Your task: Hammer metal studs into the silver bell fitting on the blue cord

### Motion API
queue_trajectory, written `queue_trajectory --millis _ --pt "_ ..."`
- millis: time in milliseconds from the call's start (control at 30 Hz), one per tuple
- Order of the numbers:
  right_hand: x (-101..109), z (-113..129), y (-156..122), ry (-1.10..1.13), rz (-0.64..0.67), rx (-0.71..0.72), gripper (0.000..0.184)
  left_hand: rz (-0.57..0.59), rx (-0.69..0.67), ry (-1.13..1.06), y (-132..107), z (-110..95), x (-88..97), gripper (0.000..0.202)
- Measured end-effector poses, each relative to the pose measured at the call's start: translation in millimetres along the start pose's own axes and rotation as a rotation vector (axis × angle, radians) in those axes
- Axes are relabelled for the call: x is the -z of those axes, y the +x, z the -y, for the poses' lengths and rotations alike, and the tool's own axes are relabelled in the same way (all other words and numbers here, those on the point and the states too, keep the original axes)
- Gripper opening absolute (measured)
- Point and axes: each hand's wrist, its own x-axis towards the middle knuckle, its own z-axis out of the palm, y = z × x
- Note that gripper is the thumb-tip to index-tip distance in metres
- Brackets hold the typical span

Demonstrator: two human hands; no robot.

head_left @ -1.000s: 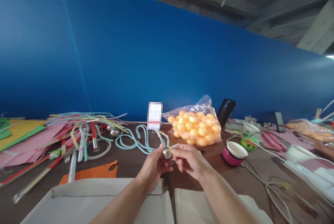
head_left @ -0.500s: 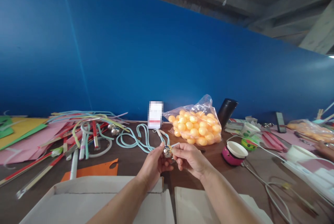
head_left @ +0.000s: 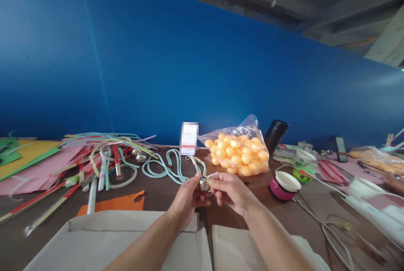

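Note:
Between my two hands, above the table's middle, is a shiny silver jingle bell (head_left: 204,183). My left hand (head_left: 188,197) pinches it from the left with thumb and fingers. From the right, my right hand (head_left: 232,191) grips it with thumb and index finger closed at its edge. The fingers cover part of the bell. Just behind the hands lies a light blue lanyard cord (head_left: 164,173), joined to a white badge card (head_left: 188,138) against the wall. More silver bells (head_left: 141,158) rest at the left, beside a heap of coloured strips and tubes (head_left: 104,163).
A clear bag of orange balls (head_left: 236,153) sits behind my right hand. Farther right are a black bottle (head_left: 275,137), a pink-wrapped cup (head_left: 284,186) and cables (head_left: 328,224). Cardboard (head_left: 126,237) lies under my forearms. Another person's hand (head_left: 393,183) shows at the far right.
Both hands keep hold of the bell in nearly the same place, and its visible face has turned slightly. The whole view has shifted a little.

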Motion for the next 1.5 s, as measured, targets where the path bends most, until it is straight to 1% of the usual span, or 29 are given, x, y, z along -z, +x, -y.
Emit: queue_trajectory --millis 167,467,967,1167,1367,1500 --pt "0.3 -0.2 0.3 -0.014 -0.006 0.006 0.025 0.01 -0.001 0.015 1.0 1.7 1.3 0.039" --pt "-3.9 1.8 -0.8 -0.024 -0.031 0.009 0.028 -0.02 -0.015 0.029 0.8 3.5 1.1 0.04" --pt "-3.9 -5.8 1.5 -0.055 -0.045 0.086 0.023 -0.052 -0.045 0.024 -1.0 3.4 -3.6 0.041" --pt "-6.9 -4.9 0.9 -0.03 -0.058 0.109 0.027 -0.015 -0.044 -0.024 0.9 4.3 -1.3 0.039" --pt "-4.6 -4.9 1.8 -0.045 -0.045 0.088 0.031 0.018 -0.051 -0.036 -2.8 3.5 -1.4 0.036" --pt "-4.4 -6.4 2.5 -0.068 -0.044 0.09 0.032 -0.003 -0.03 -0.048 -4.9 0.0 -5.0 0.038"
